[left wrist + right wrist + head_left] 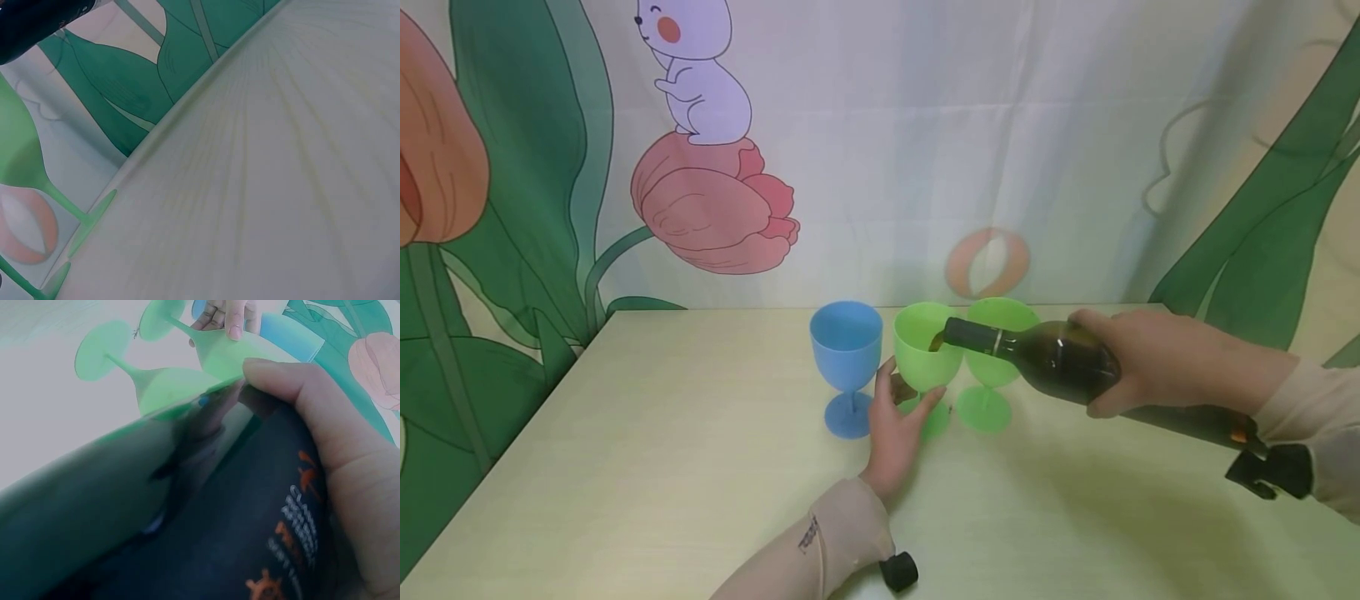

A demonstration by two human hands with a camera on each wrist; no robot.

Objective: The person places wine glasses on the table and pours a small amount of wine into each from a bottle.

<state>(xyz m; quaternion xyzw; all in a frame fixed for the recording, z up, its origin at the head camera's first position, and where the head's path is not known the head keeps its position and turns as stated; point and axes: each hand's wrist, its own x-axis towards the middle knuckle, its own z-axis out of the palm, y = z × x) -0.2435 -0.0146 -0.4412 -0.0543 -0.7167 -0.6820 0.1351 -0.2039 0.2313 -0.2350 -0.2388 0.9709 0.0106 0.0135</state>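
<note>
My right hand (1172, 354) grips a dark wine bottle (1063, 358), tilted with its neck pointing left. The bottle's mouth is over the rim of the middle green goblet (917, 358), where a little brown liquid shows. Around the stem and lower bowl of that goblet, my left hand (895, 437) holds it with thumb and fingers. The right wrist view shows the left hand's fingertips (234, 328) against the bowl. Just right stands a second green goblet (985, 410), partly behind the bottle neck. A blue goblet (847, 350) is upright to the left. The liquid level inside is hidden.
All three goblets stand near the back of a pale table (662, 467). Behind it hangs a curtain (880, 167) printed with flowers and a white animal. A black wrist device (898, 572) sits at the left cuff, another (1288, 471) at the right.
</note>
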